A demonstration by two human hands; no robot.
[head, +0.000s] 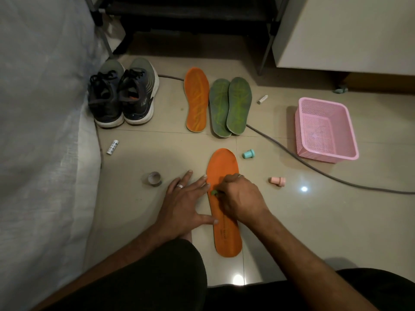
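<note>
An orange insole [224, 167] lies lengthwise on the tiled floor in front of me. My left hand [186, 203] lies flat with spread fingers, pressing the insole's left edge. My right hand [240, 198] curls round a small green marker-like stick [214, 192], whose tip touches the insole's middle. Farther back lie a second orange insole [196, 99] and two green insoles [230, 106], all scribbled with lines.
A pair of dark sneakers [122, 95] stands at the back left beside a white covered bed [33, 108]. A pink basket [325, 129] sits at right, a grey cable [314, 169] running past it. A teal cap [248, 153], pink cap [278, 181], tape roll [154, 178] and two white tubes [112, 147] lie around.
</note>
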